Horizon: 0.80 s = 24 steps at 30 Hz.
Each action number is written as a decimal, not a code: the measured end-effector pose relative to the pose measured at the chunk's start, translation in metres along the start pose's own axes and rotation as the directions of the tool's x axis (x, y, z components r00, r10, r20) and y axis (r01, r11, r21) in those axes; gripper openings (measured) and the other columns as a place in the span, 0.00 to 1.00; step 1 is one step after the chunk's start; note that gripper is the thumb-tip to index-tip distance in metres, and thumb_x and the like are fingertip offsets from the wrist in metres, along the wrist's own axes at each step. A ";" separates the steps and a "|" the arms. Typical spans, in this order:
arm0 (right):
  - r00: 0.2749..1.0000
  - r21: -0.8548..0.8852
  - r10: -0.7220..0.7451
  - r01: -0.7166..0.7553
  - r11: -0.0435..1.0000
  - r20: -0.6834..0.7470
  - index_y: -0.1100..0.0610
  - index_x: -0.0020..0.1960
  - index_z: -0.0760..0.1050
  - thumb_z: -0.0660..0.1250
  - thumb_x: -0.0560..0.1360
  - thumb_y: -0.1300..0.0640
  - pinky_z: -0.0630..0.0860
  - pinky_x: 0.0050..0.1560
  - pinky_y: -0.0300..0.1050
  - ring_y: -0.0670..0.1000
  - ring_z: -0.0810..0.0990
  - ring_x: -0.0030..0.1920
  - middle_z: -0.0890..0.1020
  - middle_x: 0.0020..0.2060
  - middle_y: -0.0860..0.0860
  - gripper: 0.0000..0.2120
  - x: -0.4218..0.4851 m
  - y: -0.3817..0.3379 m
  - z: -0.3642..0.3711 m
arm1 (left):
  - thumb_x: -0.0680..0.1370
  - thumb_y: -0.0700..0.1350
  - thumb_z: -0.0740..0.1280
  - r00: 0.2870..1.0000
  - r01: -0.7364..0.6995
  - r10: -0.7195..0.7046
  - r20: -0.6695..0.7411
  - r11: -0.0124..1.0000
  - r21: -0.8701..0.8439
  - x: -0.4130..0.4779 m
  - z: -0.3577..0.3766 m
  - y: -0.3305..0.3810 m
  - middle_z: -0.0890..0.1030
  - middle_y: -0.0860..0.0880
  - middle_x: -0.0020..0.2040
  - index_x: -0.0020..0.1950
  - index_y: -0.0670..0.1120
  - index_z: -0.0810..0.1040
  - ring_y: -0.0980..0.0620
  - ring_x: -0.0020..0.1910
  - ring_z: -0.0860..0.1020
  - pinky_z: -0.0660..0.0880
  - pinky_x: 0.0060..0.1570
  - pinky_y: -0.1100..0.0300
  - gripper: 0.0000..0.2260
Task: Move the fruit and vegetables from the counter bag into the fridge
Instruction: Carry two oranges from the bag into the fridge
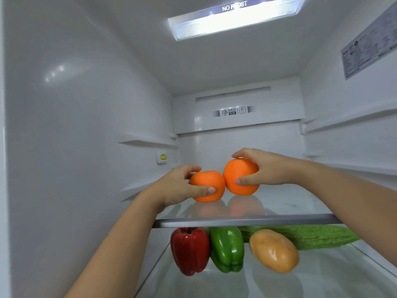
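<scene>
I have both arms reached into the white fridge interior (pixel 86 125), each hand around a round orange fruit. My left hand (pixel 176 187) grips the left orange (pixel 209 179) from its left side, thumb laid across the front and fingers curled over the top. My right hand (pixel 268 168) grips the right orange (pixel 238 169) from its right side, thumb on the front and fingers hooked over the top. The two oranges touch each other above the upper glass shelf with the grey front rim (pixel 247 220), their reflections showing in the glass; I cannot tell whether they rest on it or sit just above it. On the lower glass shelf (pixel 322 280) a glossy red bell pepper (pixel 190 250) lies touching a green bell pepper (pixel 227 248), with a yellow-brown oval potato (pixel 274 250) just to the right and a long bumpy green bitter gourd (pixel 311 236) behind it. A bright ceiling light panel (pixel 236 18) glows overhead.
</scene>
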State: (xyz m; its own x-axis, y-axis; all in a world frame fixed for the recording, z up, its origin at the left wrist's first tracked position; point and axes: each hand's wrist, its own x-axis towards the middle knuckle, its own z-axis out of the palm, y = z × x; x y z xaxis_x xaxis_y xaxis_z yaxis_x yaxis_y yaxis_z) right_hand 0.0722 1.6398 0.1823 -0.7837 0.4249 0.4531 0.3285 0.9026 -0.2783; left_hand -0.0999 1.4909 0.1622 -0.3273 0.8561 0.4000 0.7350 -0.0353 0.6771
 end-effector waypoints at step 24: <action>0.922 0.033 -0.300 0.317 0.948 -0.245 0.43 0.63 0.70 0.66 0.72 0.48 0.66 0.49 0.29 0.39 0.70 0.57 0.74 0.60 0.41 0.20 -0.042 -0.046 -0.017 | 0.72 0.56 0.66 0.839 -0.212 0.391 -0.378 0.875 0.435 -0.078 0.002 0.023 0.71 0.63 0.58 0.64 0.57 0.71 0.68 0.57 0.67 0.61 0.53 0.79 0.20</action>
State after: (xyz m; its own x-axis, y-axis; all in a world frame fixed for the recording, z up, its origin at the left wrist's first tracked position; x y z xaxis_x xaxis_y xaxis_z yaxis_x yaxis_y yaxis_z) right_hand 0.0989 1.5816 0.1907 -0.6917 0.1382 0.7089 0.0458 0.9879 -0.1478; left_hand -0.0562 1.4242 0.1446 -0.2112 0.5100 0.8338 0.9710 0.0120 0.2387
